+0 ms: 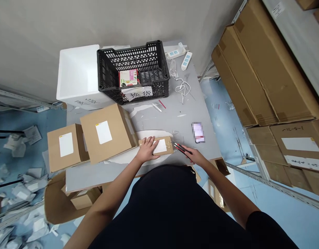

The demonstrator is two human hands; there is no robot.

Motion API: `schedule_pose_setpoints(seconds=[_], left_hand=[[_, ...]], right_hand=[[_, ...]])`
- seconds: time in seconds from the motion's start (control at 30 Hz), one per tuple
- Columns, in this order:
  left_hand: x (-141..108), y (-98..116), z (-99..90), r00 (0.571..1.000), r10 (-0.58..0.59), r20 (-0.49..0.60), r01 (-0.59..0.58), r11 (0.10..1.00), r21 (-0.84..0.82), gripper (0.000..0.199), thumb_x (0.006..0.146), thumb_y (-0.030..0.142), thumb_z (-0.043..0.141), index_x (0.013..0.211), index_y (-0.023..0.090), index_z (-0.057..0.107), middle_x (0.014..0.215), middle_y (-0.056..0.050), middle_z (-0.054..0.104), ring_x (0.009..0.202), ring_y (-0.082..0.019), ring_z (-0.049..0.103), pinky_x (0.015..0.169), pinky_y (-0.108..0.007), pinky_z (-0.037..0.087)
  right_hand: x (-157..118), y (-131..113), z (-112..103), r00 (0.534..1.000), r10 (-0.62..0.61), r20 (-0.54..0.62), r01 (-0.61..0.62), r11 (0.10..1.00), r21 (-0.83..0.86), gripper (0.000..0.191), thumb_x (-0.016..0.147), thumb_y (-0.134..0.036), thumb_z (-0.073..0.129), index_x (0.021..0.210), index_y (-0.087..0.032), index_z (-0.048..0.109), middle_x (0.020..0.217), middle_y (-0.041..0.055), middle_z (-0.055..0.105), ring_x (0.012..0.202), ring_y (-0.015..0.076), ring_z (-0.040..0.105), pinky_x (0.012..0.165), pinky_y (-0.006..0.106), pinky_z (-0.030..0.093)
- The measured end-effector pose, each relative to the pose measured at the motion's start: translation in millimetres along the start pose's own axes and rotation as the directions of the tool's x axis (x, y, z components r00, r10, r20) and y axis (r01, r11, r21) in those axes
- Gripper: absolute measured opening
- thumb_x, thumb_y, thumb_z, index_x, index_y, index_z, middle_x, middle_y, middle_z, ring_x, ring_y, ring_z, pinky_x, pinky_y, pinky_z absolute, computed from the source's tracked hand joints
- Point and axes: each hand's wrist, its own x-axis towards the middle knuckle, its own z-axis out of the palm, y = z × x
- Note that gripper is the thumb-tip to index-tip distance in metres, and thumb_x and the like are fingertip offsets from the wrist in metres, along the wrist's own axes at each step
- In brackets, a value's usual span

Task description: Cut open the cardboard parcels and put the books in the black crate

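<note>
A small cardboard box [168,145] with a white label lies flat at the table's front edge, on a sheet of white paper. My left hand [147,150] rests on its left part with the fingers spread, pressing on the top. In my right hand [196,157] is a red and black utility knife [182,149], its tip at the box's right end, where clear tape shows. Whether the blade touches the tape I cannot tell. To the right of the knife lies a phone [198,132] with a lit, blurred screen.
Two larger labelled boxes [103,136] stand at the left. Behind are a black plastic crate [159,90] holding a colourful package and a white foam box [68,74]. Power strips [186,61] and a white cable [183,87] lie at the back right. Shelved cartons [268,69] rise on the right.
</note>
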Motion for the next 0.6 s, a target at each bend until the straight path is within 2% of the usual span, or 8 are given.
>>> schedule_pose_setpoints(seconds=[0.17,0.37,0.43,0.5,0.6], left_hand=[[1.3,-1.3,0.6,1.000,0.006,-0.006,-0.006,1.000,0.013,0.092,0.071,0.063,0.067,0.147,0.018,0.039,0.153,-0.022,0.032,0.141,-0.041,0.026,0.114,-0.058,0.013],[1.7,-3.1,0.2,1.000,0.013,-0.014,-0.013,1.000,0.005,0.091,0.072,0.063,0.067,0.147,0.018,0.039,0.154,-0.022,0.032,0.142,-0.040,0.026,0.115,-0.059,0.012],[2.1,-4.2,0.4,1.000,0.003,-0.023,-0.003,1.000,0.006,0.091,0.073,0.063,0.066,0.147,0.018,0.038,0.154,-0.021,0.032,0.143,-0.039,0.025,0.115,-0.059,0.013],[2.4,-5.5,1.4,0.999,-0.001,-0.037,0.001,1.000,0.010,0.093,0.074,0.065,0.064,0.148,0.017,0.036,0.155,-0.021,0.030,0.144,-0.038,0.023,0.116,-0.058,0.012],[1.5,-7.2,3.4,0.998,0.022,-0.054,-0.021,1.000,0.016,0.097,0.075,0.070,0.061,0.150,0.016,0.033,0.156,-0.022,0.028,0.146,-0.037,0.021,0.117,-0.057,0.009]], right_hand=[[-6.9,9.7,6.5,0.994,0.019,0.112,-0.017,1.000,-0.016,0.053,0.078,-0.038,0.068,0.130,-0.032,0.063,0.059,-0.0053,0.064,0.035,0.0077,0.044,0.032,0.019,0.036],[-16.9,23.3,12.9,0.997,0.041,0.068,-0.043,0.999,0.028,0.055,0.078,-0.039,0.067,0.132,-0.030,0.061,0.064,-0.0026,0.067,0.039,0.0107,0.050,0.036,0.021,0.038],[-20.0,28.1,9.8,1.000,0.022,0.012,-0.022,0.999,0.031,0.053,0.078,-0.039,0.066,0.130,-0.030,0.062,0.072,-0.0006,0.070,0.048,0.0140,0.057,0.041,0.024,0.043],[-20.8,34.0,6.4,0.994,-0.030,-0.107,0.034,0.999,0.038,0.049,0.075,-0.037,0.068,0.124,-0.030,0.066,0.090,0.0017,0.073,0.064,0.0182,0.065,0.053,0.028,0.050],[-12.9,43.9,5.6,0.950,-0.047,-0.308,0.077,0.993,0.086,0.053,0.065,-0.033,0.075,0.117,-0.027,0.067,0.104,0.0030,0.071,0.083,0.0226,0.066,0.069,0.033,0.053]])
